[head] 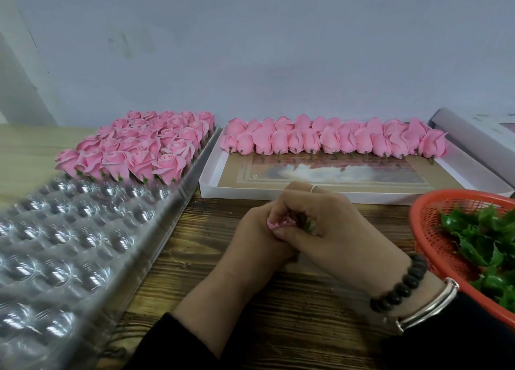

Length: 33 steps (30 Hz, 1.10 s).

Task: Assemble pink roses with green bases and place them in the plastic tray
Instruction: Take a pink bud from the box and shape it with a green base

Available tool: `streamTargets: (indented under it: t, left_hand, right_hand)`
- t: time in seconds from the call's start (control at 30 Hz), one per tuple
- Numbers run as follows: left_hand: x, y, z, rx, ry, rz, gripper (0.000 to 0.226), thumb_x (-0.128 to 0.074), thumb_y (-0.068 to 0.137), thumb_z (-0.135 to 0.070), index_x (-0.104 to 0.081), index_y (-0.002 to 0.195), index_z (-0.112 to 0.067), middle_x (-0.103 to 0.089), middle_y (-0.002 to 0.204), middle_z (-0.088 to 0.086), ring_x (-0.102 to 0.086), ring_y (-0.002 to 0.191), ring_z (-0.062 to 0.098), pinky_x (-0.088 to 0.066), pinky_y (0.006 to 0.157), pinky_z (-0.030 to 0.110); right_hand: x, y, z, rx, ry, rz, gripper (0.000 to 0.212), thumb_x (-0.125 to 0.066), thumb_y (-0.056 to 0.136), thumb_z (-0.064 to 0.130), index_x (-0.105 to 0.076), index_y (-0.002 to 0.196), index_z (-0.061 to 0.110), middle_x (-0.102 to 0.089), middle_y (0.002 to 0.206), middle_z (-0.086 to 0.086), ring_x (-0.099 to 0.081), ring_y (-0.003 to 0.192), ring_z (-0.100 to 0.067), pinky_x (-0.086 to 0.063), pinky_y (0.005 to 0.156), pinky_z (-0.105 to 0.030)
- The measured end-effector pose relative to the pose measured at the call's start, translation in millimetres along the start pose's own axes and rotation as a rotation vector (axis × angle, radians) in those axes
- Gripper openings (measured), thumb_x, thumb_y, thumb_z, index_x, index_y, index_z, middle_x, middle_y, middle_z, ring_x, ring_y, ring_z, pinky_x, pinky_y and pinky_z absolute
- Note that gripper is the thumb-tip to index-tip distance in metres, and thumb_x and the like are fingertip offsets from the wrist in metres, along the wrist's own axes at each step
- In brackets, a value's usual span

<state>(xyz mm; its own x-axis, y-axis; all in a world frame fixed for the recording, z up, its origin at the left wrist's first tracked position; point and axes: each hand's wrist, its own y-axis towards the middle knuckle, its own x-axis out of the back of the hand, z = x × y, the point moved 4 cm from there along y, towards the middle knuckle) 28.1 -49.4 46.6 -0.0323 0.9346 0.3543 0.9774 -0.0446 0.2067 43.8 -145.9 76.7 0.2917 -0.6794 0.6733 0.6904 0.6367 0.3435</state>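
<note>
Both hands meet over the middle of the wooden table. My left hand [255, 231] grips a pink rose [280, 221], of which only a few petals show between the fingers. My right hand [331, 224] curls around it from the right and pinches a green base [308, 226], just visible at the fingertips. The clear plastic tray [92, 247] lies on the left; its far rows hold several finished pink roses with green bases [136, 144], and its near cups hold nothing. A white box [278, 193] at the back holds rows of loose pink roses [334, 141].
A red mesh basket [426, 230] with several green bases [485, 236] stands at the right edge. A white lid or box [473, 130] lies at the back right. A grey wall runs behind the table. Dark beads and a silver bangle circle my right wrist.
</note>
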Motion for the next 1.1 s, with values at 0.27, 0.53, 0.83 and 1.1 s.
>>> streamTargets:
  t: [0.27,0.53,0.83,1.1]
  left_hand:
    - [5.6,2.3,1.1,-0.079,0.078,-0.11,0.024,-0.066,0.078,0.0,-0.064,0.071,-0.022,-0.067,0.071,-0.001,-0.065,0.069,0.006,-0.05,0.061,0.017]
    - [5.1,4.1,-0.3,-0.052,0.067,-0.113,0.037,-0.071,0.068,0.003,-0.058,0.074,-0.031,-0.064,0.065,-0.018,-0.059,0.064,-0.01,-0.042,0.053,0.005]
    - [2.7,-0.1,7.1,0.212,-0.447,0.177,0.047,-0.07,0.061,0.001,-0.061,0.107,-0.006,-0.062,0.102,0.025,-0.06,0.089,0.04,-0.047,0.085,0.058]
    - [3.5,-0.5,5.6,0.122,-0.129,0.17,0.03,-0.063,0.077,0.007,-0.055,0.062,-0.019,-0.059,0.045,-0.007,-0.053,0.044,0.0,-0.043,0.047,0.012]
  right_hand:
    - [-0.9,0.3,-0.5,0.011,0.076,-0.089,0.035,-0.069,0.07,0.033,-0.054,0.1,0.042,-0.045,0.095,0.025,-0.049,0.086,0.008,-0.037,0.077,-0.004]
    - [1.4,2.0,-5.4,-0.004,0.122,-0.111,0.016,-0.071,0.076,0.017,-0.06,0.078,0.029,-0.051,0.087,0.018,-0.053,0.083,-0.002,-0.041,0.073,-0.012]
    - [9.2,2.0,-10.8,-0.047,0.207,-0.097,0.018,-0.071,0.076,0.011,-0.06,0.074,0.025,-0.055,0.078,0.007,-0.056,0.076,-0.012,-0.047,0.071,-0.03]
    - [1.1,1.0,-3.9,0.009,0.058,0.015,0.016,-0.07,0.078,0.013,-0.06,0.073,0.024,-0.055,0.082,0.009,-0.052,0.08,-0.005,-0.039,0.069,-0.011]
